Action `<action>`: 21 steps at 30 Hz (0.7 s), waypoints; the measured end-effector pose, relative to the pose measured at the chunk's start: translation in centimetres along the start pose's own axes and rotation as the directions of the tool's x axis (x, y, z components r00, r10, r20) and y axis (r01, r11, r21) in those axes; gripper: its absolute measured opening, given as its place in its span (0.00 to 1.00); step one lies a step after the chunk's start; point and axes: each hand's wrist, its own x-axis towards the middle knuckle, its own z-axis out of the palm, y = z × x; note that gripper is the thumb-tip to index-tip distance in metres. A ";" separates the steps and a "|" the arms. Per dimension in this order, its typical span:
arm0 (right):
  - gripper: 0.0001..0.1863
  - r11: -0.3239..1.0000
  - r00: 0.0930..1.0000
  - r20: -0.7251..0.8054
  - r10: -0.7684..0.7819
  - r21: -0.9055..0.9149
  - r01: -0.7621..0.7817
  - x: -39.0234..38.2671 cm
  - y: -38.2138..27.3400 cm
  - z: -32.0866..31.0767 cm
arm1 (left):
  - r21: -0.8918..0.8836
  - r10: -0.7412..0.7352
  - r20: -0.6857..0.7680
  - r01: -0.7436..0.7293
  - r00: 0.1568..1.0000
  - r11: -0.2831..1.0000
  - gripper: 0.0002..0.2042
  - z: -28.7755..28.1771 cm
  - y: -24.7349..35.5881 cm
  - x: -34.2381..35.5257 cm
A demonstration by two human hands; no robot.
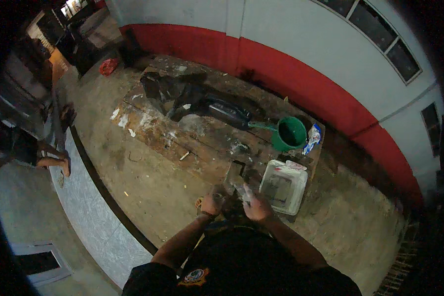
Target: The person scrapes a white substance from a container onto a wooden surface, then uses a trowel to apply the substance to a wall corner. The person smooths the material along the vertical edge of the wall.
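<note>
Close in front of my body, both hands are near each other over the near edge of a low wooden platform (pixel 202 163). My left hand (pixel 213 201) is curled closed, and what it holds, if anything, is lost in the dark. My right hand (pixel 256 204) is closed too, with pale, whitish fingers pointing toward the left hand; I cannot make out what is in it. Just beyond the hands is a greyish, flat-sided block-like piece (pixel 233 173), its near part hidden. A white rectangular basin (pixel 300 193) with cloudy grey liquid stands right of my right hand.
On the platform lie a long black plastic-looking panel (pixel 227 112), a green dipper (pixel 287 135) with a handle, and a blue-and-white packet (pixel 313 138). White smears mark the boards. A red-and-white wall (pixel 306 74) rises behind. Another person's leg (pixel 54 162) shows at left, with a red bag (pixel 108 66) beyond.
</note>
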 end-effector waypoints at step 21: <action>0.33 0.887 0.869 -0.390 -0.305 -0.448 0.110 3.8 -4.3 9.5 | 0.331 0.154 0.596 -0.416 0.788 0.847 0.27 -8.3 1.0 3.6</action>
